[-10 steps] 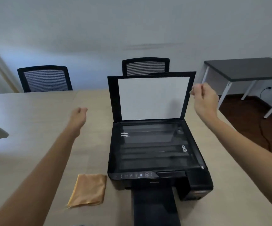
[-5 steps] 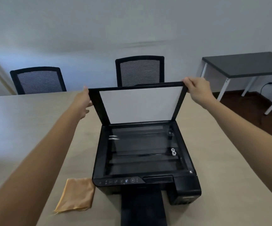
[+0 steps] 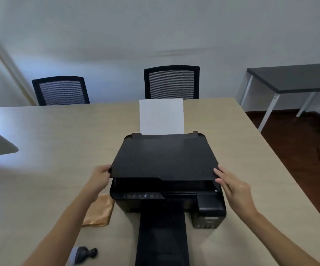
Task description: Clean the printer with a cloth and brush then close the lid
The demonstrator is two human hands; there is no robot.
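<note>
Both hands brought the lid down, seemingly almost shut.

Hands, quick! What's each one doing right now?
Left hand: grips the lid at its left front corner.
Right hand: open, straight fingers touching the lid's right front corner.
</note>
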